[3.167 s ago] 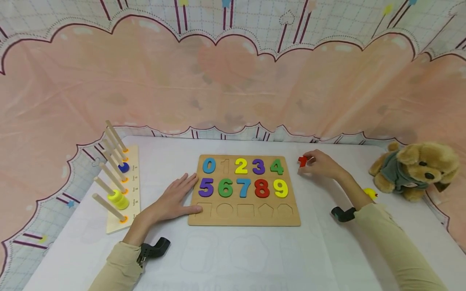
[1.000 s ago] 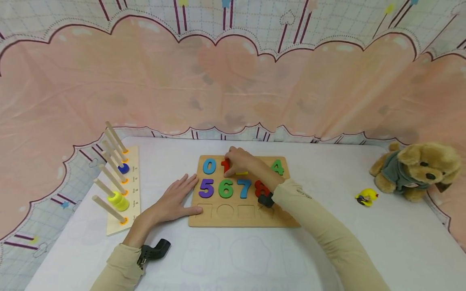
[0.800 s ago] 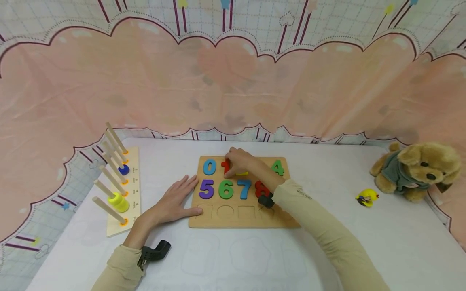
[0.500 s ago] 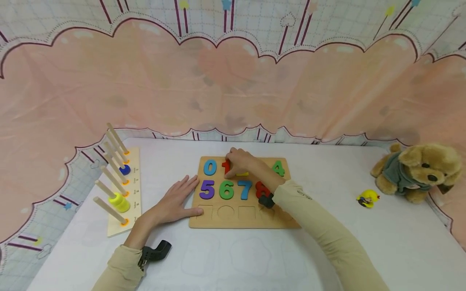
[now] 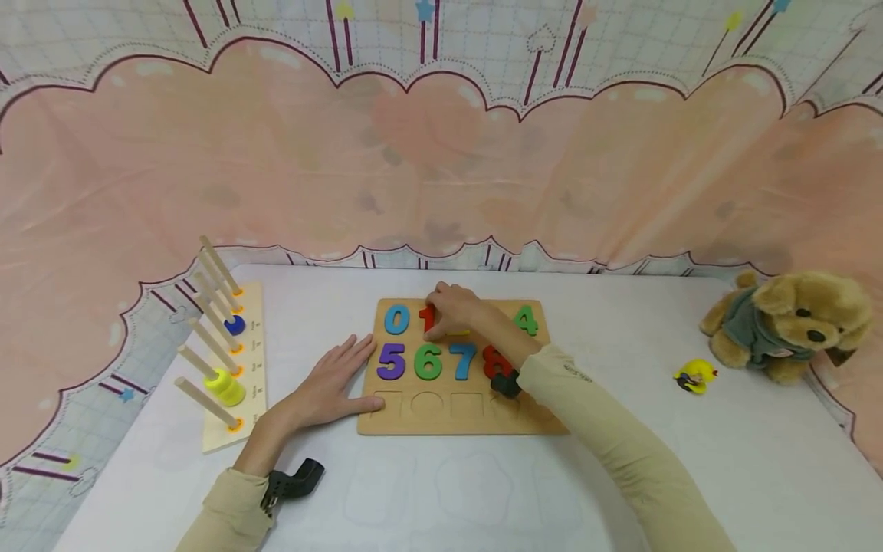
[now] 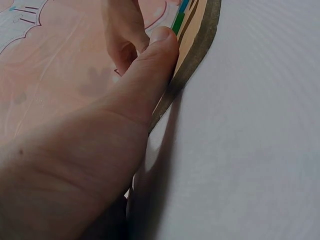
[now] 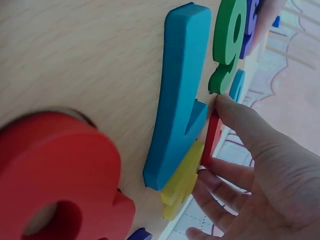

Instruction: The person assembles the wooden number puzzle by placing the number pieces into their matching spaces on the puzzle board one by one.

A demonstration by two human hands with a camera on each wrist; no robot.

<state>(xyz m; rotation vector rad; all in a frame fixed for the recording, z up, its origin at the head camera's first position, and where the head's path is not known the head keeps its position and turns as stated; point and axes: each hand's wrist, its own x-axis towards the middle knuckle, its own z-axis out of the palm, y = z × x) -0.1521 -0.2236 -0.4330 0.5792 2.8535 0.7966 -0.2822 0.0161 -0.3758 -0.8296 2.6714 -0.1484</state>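
Note:
A wooden number puzzle board (image 5: 462, 426) lies on the white table. My right hand (image 5: 451, 308) pinches the red number 1 (image 5: 425, 317) between thumb and fingers at the top row, just right of the blue 0 (image 5: 396, 319). In the right wrist view, the red 1 (image 7: 212, 136) stands at the board's surface beside the yellow 2 (image 7: 182, 182); whether it sits fully in its slot I cannot tell. My left hand (image 5: 327, 387) rests against the board's left edge, fingers extended, thumb on the board. My right hand and arm cover the 2, 3 and 9.
A pegged stacking board (image 5: 255, 383) with yellow rings (image 5: 224, 388) and a blue ring (image 5: 234, 325) stands at the left. On the right are a rubber duck (image 5: 695, 376) and a plush dog (image 5: 786, 326). Shape recesses run along the puzzle's front row.
My right hand has carried the red 1 from right of the board leftward to the place beside the 0. Over the last second both hands have stayed nearly still.

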